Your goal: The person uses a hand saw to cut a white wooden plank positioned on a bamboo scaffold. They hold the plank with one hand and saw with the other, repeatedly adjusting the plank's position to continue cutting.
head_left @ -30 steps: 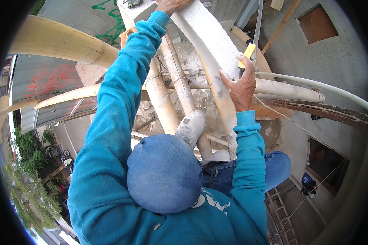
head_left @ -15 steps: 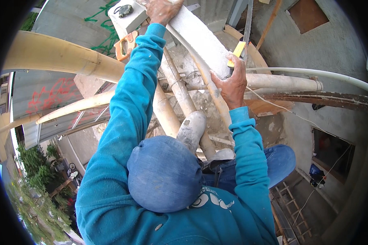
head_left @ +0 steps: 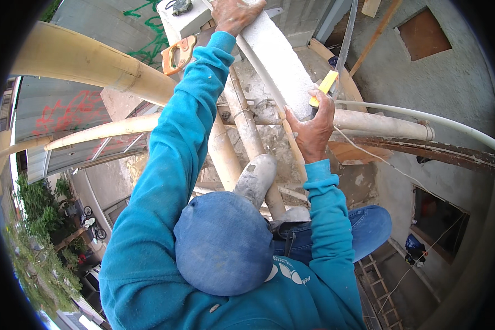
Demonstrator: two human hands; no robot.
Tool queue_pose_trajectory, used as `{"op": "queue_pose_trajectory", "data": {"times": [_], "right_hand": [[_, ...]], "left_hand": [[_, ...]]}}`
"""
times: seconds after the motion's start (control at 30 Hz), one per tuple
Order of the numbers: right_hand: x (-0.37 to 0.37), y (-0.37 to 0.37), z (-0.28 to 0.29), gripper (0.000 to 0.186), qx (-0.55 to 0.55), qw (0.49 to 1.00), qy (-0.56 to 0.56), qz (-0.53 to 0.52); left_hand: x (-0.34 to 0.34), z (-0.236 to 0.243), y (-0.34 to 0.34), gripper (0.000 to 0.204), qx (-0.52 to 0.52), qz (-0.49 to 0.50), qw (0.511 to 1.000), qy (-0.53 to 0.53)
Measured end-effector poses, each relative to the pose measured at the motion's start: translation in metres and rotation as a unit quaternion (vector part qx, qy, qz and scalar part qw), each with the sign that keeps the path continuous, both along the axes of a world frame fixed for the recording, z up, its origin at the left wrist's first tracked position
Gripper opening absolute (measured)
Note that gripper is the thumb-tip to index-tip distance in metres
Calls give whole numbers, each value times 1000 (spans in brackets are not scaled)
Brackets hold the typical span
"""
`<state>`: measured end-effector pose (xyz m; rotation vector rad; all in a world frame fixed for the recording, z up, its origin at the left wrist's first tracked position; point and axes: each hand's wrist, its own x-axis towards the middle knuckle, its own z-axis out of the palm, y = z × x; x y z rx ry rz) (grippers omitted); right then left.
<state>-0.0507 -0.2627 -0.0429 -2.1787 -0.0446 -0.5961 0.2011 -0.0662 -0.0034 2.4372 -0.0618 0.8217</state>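
White block (head_left: 278,66) in both hands' grip: left hand (head_left: 234,14) outstretched (right hand (head_left: 313,129) lower)

Both hands (head_left: 234,14) on white block (head_left: 275,60)

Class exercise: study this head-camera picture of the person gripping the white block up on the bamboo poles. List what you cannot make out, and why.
- Left hand: top edge of the head view cuts off its fingers.
- White block: far end cut off by that edge.
- Right hand: palm faces away; yellow-handled tool only partly visible.
- Bicycles: too small, bent near the rim.
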Motion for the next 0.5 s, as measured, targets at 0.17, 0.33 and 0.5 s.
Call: {"op": "queue_pose_trajectory", "data": {"times": [0.17,0.33,0.5], "right_hand": [[1,-9,2,63,31,999,-25,5],[3,-32,26,31,-10,998,-49,-25],[-24,-54,83,31,121,991,49,-32]], "left_hand": [[0,7,-4,84,-20,-21,997,68],[0,-5,-7,92,-45,18,998,40],[-1,-10,-3,101,-21,55,995,81]]}}
